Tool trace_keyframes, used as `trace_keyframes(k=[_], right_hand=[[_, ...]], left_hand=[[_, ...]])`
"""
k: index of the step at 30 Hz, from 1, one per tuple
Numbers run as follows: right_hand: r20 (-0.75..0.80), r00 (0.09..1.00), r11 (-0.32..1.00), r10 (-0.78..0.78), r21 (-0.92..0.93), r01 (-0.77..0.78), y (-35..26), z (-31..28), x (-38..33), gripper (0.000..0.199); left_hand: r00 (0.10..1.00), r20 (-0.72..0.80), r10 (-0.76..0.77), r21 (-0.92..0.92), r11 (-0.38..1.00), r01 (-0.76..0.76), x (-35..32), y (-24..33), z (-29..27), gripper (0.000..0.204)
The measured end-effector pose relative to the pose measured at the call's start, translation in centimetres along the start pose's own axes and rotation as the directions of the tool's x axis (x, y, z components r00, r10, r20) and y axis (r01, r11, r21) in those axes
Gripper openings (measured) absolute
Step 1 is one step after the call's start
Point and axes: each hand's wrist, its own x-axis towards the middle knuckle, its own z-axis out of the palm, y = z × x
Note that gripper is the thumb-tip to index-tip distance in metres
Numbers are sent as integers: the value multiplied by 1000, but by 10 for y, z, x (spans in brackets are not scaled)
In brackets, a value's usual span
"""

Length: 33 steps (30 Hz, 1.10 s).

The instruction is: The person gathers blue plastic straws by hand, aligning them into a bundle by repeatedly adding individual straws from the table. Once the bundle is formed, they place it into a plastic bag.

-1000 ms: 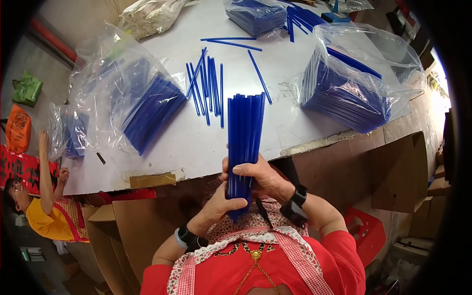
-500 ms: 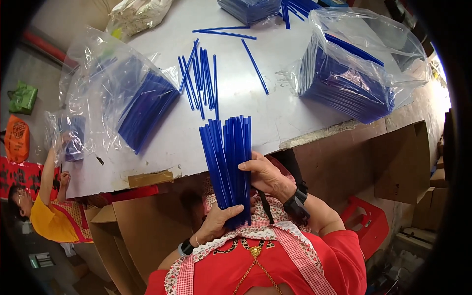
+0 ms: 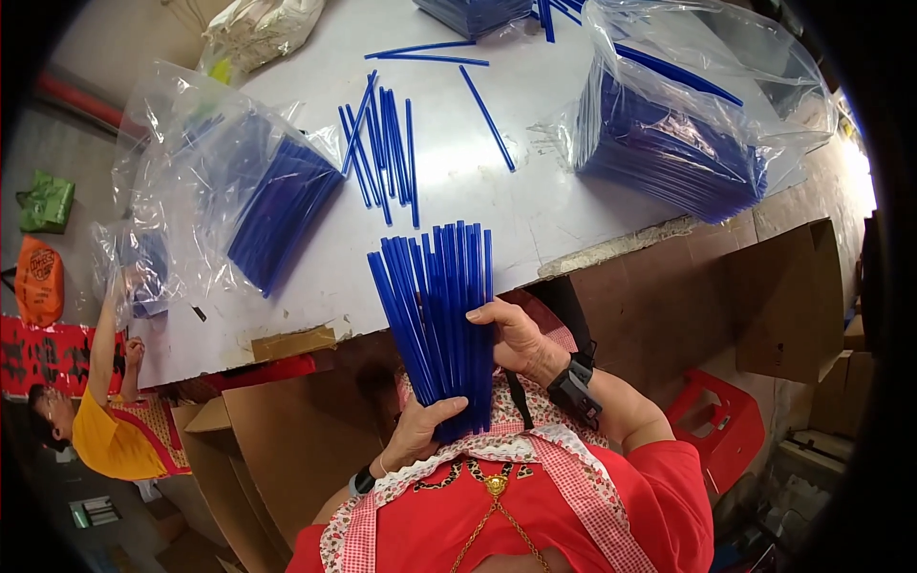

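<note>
A fanned bundle of blue plastic tubes (image 3: pixel 430 325) stands in front of my body, its top ends over the table edge. My left hand (image 3: pixel 418 432) grips the bundle's lower end, thumb across the front. My right hand (image 3: pixel 521 339) closes on its right side, thumb in front and the other fingers hidden behind. Just beyond the bundle, several loose blue tubes (image 3: pixel 390 143) lie on the white table (image 3: pixel 478 215). One single tube (image 3: pixel 487 119) rests apart to their right.
Clear bags packed with blue tubes lie left (image 3: pixel 287 210) and right (image 3: pixel 669 143); another stack (image 3: pixel 478 14) sits at the far edge. Open cardboard boxes (image 3: pixel 296 449) and a red stool (image 3: pixel 716 430) stand below table level. A co-worker in yellow (image 3: pixel 124 439) reaches toward a bag at left.
The tubes in my hands have fanned wider, their tops spreading left. Both hands keep their hold. The view has shifted slightly.
</note>
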Motion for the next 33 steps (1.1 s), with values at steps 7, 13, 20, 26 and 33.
trace_keyframes(k=[7, 13, 20, 26, 33], right_hand=[[-7, 1000, 999, -28, -36, 28, 3, 2, -2, 55], [14, 999, 999, -30, -45, 30, 4, 0, -2, 55], [21, 999, 998, -28, -57, 30, 4, 2, -4, 54], [-2, 1000, 995, -23, -96, 23, 4, 4, -4, 51], [-12, 998, 986, -66, -157, 63, 9, -1, 2, 48]], left_hand=[[997, -61, 38, 15, 999, -37, -2, -5, 3, 55], [993, -69, 93, 53, 995, -89, 2, -12, -3, 53], [990, -66, 124, 83, 990, -118, 4, -19, -11, 53], [992, -103, 74, -15, 997, -76, 3, -16, -9, 69], [996, -79, 51, -55, 997, -55, 4, -22, -20, 70]])
